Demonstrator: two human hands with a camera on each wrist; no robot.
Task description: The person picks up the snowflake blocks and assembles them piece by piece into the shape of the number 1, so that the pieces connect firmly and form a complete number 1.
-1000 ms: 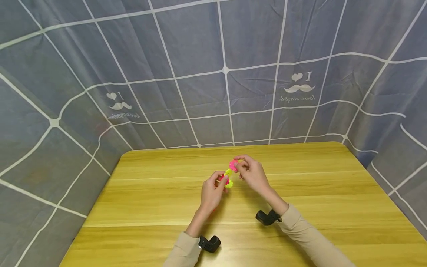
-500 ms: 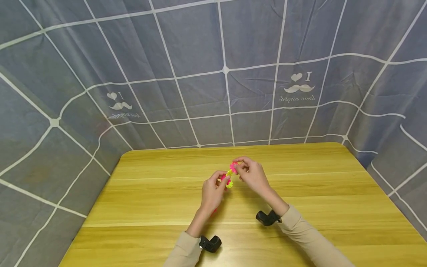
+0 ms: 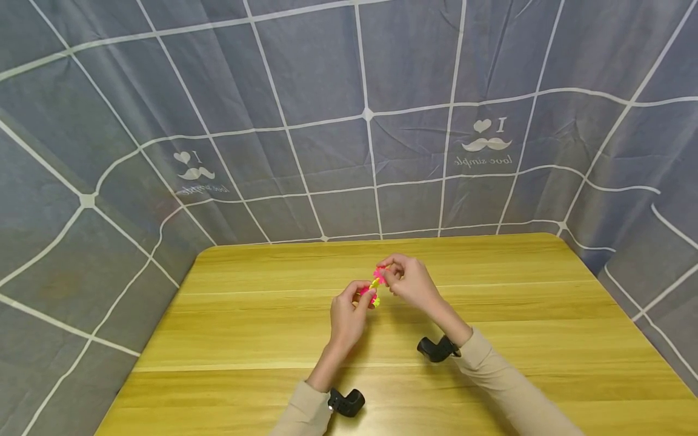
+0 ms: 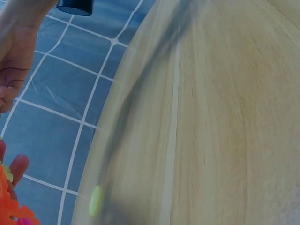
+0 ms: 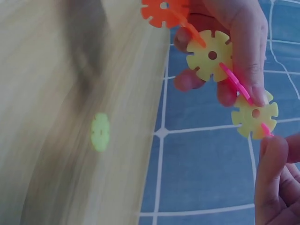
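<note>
A chain of notched plastic discs runs between the hands. My left hand [image 3: 349, 315] pinches it at a pink disc [image 5: 236, 84], seen edge-on between two yellow discs [image 5: 212, 55] in the right wrist view. Orange discs [image 5: 164, 11] continue the chain beyond them. At the other end, my right hand [image 3: 412, 284] pinches a pink disc [image 3: 380, 275] between thumb and fingers. Its edge meets the end yellow disc [image 5: 255, 115] at a slot. In the left wrist view, orange discs [image 4: 14, 208] show at the lower left, beside the left fingers.
A loose yellow-green disc [image 5: 100, 132] lies on the wood-grain table [image 3: 245, 339], out of sight in the head view. Black wrist cameras [image 3: 349, 402] are strapped at both cuffs. A grey-blue curtain [image 3: 327, 157] with white lines surrounds the back and sides.
The right hand's pink disc has moved slightly down against the yellow one, which has turned more edge-on. A bit of pink below the left wrist has gone out of sight.
</note>
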